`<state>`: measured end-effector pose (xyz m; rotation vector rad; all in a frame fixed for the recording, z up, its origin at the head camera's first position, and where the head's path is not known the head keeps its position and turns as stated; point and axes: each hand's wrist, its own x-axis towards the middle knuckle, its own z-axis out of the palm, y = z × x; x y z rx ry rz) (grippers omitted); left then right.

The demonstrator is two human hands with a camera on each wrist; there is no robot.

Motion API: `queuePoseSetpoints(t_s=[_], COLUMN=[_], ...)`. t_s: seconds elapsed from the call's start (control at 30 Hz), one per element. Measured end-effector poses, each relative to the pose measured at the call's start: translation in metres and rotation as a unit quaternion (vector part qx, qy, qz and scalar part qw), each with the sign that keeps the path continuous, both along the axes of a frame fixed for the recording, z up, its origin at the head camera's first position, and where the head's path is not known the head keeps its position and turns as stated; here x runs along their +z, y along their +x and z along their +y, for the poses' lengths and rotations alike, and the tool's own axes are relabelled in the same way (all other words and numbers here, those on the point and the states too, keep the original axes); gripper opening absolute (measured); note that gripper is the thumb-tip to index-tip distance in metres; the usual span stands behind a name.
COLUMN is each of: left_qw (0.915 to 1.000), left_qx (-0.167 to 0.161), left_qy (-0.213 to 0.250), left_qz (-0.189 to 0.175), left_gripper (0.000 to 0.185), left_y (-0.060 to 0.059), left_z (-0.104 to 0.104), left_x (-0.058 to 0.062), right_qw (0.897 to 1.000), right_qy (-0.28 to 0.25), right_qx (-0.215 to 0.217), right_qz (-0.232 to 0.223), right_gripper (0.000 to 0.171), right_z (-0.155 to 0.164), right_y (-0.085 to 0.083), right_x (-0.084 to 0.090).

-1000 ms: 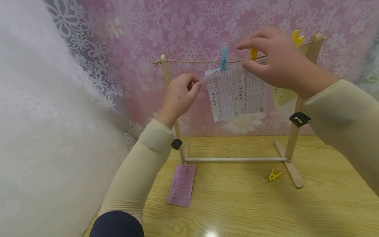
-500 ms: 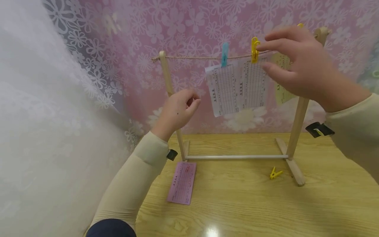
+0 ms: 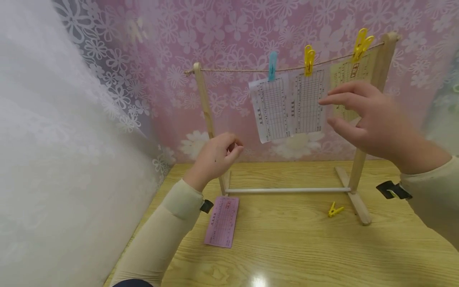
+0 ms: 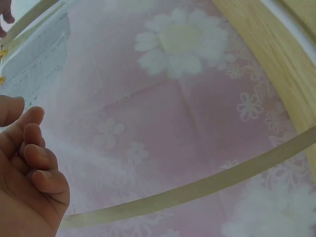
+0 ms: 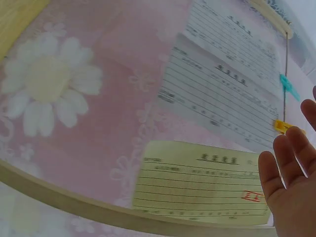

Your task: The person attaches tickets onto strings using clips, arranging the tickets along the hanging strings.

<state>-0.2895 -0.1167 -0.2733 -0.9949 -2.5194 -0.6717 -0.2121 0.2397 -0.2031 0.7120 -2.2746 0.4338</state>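
Right grip (image 3: 362,119) (empty) beside yellow slip (image 3: 349,85)

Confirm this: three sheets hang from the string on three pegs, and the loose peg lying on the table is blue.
Not quite. The loose peg on the table is yellow, as the head view shows. Three sheets do hang from the string; the blue peg is up there.

White slips (image 3: 288,105) pegged on string (image 3: 233,70)
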Motion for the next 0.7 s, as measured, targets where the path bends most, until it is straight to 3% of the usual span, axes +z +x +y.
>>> queuePoseSetpoints(t_s=[0.37, 0.7], left_qw=[0.9994, 0.9926], left_qx=[-0.001, 0.021], left_qy=[0.000, 0.022], left_qz=[-0.035, -0.117], left_gripper=[0.017, 0.014], left_y=[0.005, 0.007], left_z=[-0.015, -0.040], left_x=[-0.043, -0.095], right_qw=[0.992, 0.980], right_qy=[-0.011, -0.033], right_qx=[-0.014, 0.006], right_qz=[-0.122, -0.194], right_gripper=[0.031, 0.030], right_z=[0.018, 0.041], right_y=[0.001, -0.003], right_x=[-0.060, -0.135])
